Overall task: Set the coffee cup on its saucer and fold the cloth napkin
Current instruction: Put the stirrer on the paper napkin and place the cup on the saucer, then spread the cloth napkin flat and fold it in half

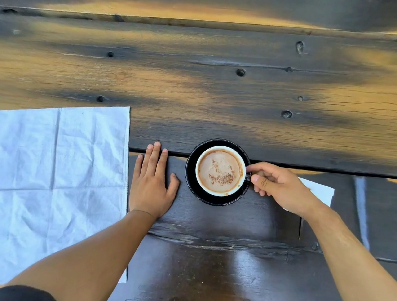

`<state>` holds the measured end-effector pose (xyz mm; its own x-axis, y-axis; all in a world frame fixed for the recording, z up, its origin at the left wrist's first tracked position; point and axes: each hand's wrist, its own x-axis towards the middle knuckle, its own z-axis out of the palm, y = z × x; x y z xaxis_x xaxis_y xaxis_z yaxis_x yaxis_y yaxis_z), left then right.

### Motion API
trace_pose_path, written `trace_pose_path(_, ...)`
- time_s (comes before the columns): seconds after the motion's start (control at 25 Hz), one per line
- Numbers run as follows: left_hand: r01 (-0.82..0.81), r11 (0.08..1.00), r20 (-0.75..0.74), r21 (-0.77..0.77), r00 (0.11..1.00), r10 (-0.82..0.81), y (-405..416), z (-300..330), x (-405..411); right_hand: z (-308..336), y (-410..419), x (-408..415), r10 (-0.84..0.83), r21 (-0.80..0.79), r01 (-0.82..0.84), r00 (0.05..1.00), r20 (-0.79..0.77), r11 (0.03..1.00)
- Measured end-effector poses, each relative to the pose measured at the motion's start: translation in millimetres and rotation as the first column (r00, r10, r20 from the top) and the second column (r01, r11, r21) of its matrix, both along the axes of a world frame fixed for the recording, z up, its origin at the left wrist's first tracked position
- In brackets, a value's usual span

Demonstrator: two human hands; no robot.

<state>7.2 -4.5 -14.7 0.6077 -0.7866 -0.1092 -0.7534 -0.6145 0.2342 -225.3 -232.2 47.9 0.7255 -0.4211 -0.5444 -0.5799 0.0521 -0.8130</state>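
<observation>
A white-lined coffee cup (220,170), full of frothy brown coffee, stands on a black saucer (190,176) near the middle of the dark wooden table. My right hand (280,187) pinches the cup's small handle on its right side. My left hand (153,182) lies flat on the table, palm down with fingers together, just left of the saucer and apart from it. A white cloth napkin (49,190) lies spread open and creased at the left, its right edge beside my left wrist; my left forearm covers its lower right corner.
A white paper sheet (321,191) lies on the table, partly under my right hand and wrist. The wooden table (224,84) stretches far beyond the cup, with plank seams and knots. Its near edge runs along the bottom.
</observation>
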Motion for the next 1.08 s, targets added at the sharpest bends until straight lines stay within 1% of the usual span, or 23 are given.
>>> trace_pose_path(0.12, 0.008, 1.000, -0.002, 0.027, 1.000, -0.008, -0.4, 0.1, -0.9, -6.7, 17.1, -6.9, -0.185, -0.068, 0.186, 0.983, 0.025, 0.980)
trace_pose_path(0.2, 0.017, 0.998, 0.009, 0.058, 1.000, -0.018, -0.5, 0.0, -0.8, -16.4, 33.5, -12.8, -0.332, -0.154, 0.330, 0.943, 0.016, 0.931)
trace_pose_path(0.28, 0.022, 0.996, 0.017, 0.083, 1.000, -0.024, -0.5, -1.1, -0.3, -22.3, 51.7, -18.5, -0.415, -0.275, 0.394, 0.910, -0.018, 0.877)
trace_pose_path(0.36, 0.028, 0.995, 0.007, 0.092, 1.000, -0.028, 0.3, -1.1, -1.3, -21.4, 71.0, -23.3, -0.441, -0.407, 0.378, 0.895, -0.070, 0.832)
trace_pose_path(0.4, 0.030, 0.996, -0.006, 0.088, 1.000, -0.030, 0.1, 0.6, -1.4, -20.9, 80.4, -25.7, -0.441, -0.445, 0.362, 0.894, -0.083, 0.819)
trace_pose_path(0.56, 0.016, 0.996, -0.143, 0.083, 0.990, -0.004, 2.1, 10.6, -2.9, -22.5, 115.5, -31.7, -0.413, -0.510, 0.295, 0.901, -0.133, 0.808)
trace_pose_path(0.64, 0.013, 0.994, -0.210, 0.108, 0.978, 0.010, 14.0, 18.5, -11.5, -23.3, 130.0, -35.3, -0.395, -0.536, 0.250, 0.902, -0.173, 0.807)
trace_pose_path(0.72, 0.031, 0.988, -0.246, 0.149, 0.969, 0.007, 40.2, 28.3, -29.5, -17.2, 147.8, -41.3, -0.357, -0.543, 0.196, 0.910, -0.209, 0.817)
trace_pose_path(0.88, 0.131, 0.967, -0.323, 0.219, 0.945, -0.055, 93.9, 53.4, -52.8, -3.6, 182.6, -52.9, -0.319, -0.515, 0.139, 0.905, -0.281, 0.846)
trace_pose_path(1.0, 0.132, 0.970, -0.367, 0.206, 0.929, -0.048, 128.9, 66.6, -63.5, 2.4, 207.8, -60.5, -0.260, -0.493, 0.061, 0.901, -0.347, 0.868)
trace_pose_path(1.08, 0.136, 0.971, -0.365, 0.199, 0.929, -0.055, 153.9, 73.2, -70.3, 6.5, 226.3, -64.7, -0.213, -0.486, -0.004, 0.895, -0.392, 0.874)
